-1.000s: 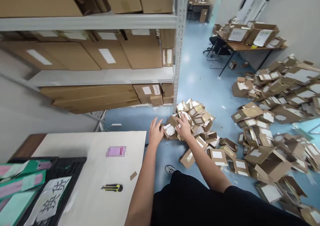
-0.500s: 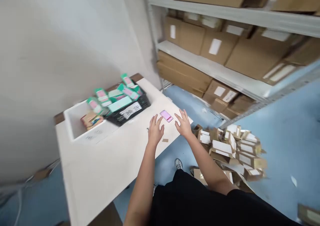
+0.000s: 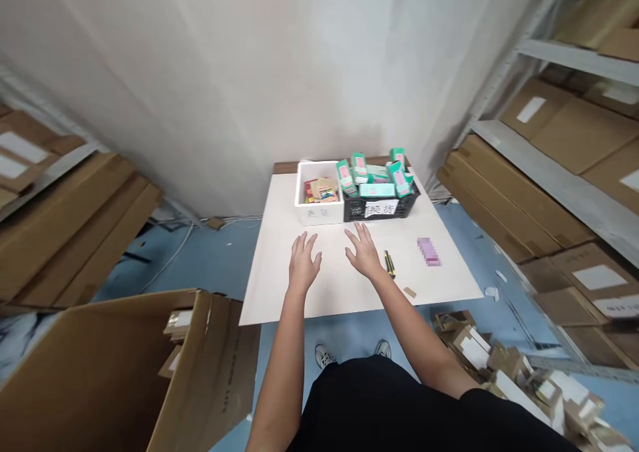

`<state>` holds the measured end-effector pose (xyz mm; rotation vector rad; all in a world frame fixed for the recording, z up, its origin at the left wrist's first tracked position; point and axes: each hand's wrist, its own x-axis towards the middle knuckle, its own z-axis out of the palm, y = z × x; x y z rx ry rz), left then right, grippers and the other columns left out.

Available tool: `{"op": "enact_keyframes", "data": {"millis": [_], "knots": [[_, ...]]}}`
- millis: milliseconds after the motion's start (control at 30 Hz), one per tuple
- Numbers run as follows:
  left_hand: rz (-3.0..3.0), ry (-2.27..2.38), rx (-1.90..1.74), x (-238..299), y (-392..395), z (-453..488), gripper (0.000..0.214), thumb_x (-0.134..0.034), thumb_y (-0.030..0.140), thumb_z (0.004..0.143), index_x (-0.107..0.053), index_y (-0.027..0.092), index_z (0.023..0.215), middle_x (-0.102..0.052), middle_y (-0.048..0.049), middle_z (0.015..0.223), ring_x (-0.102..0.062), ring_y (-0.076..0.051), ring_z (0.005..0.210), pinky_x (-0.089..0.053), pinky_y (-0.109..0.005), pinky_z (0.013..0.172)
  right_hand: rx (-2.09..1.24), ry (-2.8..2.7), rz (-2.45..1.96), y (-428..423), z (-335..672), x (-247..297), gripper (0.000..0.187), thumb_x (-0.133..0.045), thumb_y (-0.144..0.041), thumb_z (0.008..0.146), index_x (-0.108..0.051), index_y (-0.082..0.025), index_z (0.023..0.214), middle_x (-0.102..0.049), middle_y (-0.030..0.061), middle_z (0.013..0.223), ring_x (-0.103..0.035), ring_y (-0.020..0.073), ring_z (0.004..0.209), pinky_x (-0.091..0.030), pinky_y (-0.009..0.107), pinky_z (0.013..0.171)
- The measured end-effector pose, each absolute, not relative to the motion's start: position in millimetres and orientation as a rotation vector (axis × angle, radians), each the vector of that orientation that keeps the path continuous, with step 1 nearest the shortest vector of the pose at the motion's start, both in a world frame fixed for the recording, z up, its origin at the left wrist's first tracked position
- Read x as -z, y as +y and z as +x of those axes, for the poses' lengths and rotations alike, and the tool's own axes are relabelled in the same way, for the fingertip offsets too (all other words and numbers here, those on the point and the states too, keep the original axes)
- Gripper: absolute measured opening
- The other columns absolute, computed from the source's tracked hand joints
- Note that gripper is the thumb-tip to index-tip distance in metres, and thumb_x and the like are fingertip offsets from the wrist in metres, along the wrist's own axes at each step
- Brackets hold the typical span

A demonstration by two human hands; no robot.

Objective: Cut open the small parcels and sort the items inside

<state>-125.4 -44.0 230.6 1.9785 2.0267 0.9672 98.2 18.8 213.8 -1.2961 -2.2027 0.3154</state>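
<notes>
Both of my hands hover over the white table with nothing in them. My left hand has its fingers spread, in front of a white bin that holds small packets. My right hand is also open, just left of a black and yellow box cutter. Beyond it stands a black crate with a handwritten label, piled with green and pink boxes. Farther right lies a pixelated pink-purple flat thing, perhaps a phone. A small brown scrap is near the front edge.
A large open cardboard box stands on the floor at the left. Opened small cartons lie heaped at the right. Shelves with cartons rise on the right, and more long cartons are at the left. A wall closes the back.
My view has swung left, bringing the table to the middle and the large box into sight. My hands have moved from around the pink flat thing to in front of the bins, still open.
</notes>
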Motion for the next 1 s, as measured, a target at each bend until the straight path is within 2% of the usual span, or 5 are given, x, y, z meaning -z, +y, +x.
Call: {"op": "enact_keyframes", "data": {"millis": [233, 533, 733, 867, 1000], "knots": [[1.75, 2.278, -0.949, -219, -109, -253, 0.056, -0.061, 0.025, 0.095, -0.056, 0.025, 0.151, -0.048, -0.0127, 0.163, -0.038, -0.035, 0.155, -0.039, -0.057, 0.126, -0.447, -2.418, -1.064, -1, -53, -203, 0.061, -0.064, -0.022, 0.095, -0.053, -0.024, 0.156, -0.026, 0.0109, 0.175, -0.018, 0.0374, 0.163, -0.039, 0.06, 0.122], [1.216, 2.705, -0.919, -200, -210, -366, 0.057, -0.06, 0.026, 0.095, -0.054, 0.026, 0.152, -0.045, -0.0126, 0.166, -0.037, -0.035, 0.156, -0.037, -0.058, 0.127, -0.658, -2.686, -0.552, -17, -229, -172, 0.063, -0.064, -0.023, 0.095, -0.053, -0.023, 0.157, -0.029, 0.0132, 0.174, -0.022, 0.0408, 0.161, -0.038, 0.064, 0.123], [0.785, 2.939, -0.884, -200, -279, -407, 0.055, -0.06, 0.028, 0.096, -0.057, 0.025, 0.151, -0.047, -0.0139, 0.164, -0.04, -0.035, 0.154, -0.039, -0.056, 0.126, -0.8, -2.765, -0.175, -41, -335, -161, 0.067, -0.065, -0.023, 0.095, -0.05, -0.026, 0.16, -0.026, 0.011, 0.175, -0.02, 0.0403, 0.162, -0.036, 0.064, 0.124], [0.661, 3.034, -0.881, -202, -299, -414, 0.052, -0.059, 0.029, 0.097, -0.058, 0.025, 0.149, -0.047, -0.013, 0.163, -0.041, -0.033, 0.154, -0.037, -0.054, 0.128, -0.859, -2.768, -0.035, -55, -381, -165, 0.067, -0.064, -0.024, 0.096, -0.048, -0.025, 0.161, -0.024, 0.0105, 0.176, -0.018, 0.0404, 0.162, -0.038, 0.063, 0.123], [0.577, 3.062, -0.873, -197, -314, -419, 0.052, -0.059, 0.028, 0.096, -0.059, 0.024, 0.148, -0.05, -0.0145, 0.16, -0.043, -0.034, 0.152, -0.038, -0.055, 0.127, -0.868, -2.757, 0.077, -71, -415, -170, 0.067, -0.062, -0.023, 0.096, -0.047, -0.024, 0.161, -0.022, 0.0097, 0.177, -0.015, 0.0387, 0.163, -0.035, 0.062, 0.126]]}}
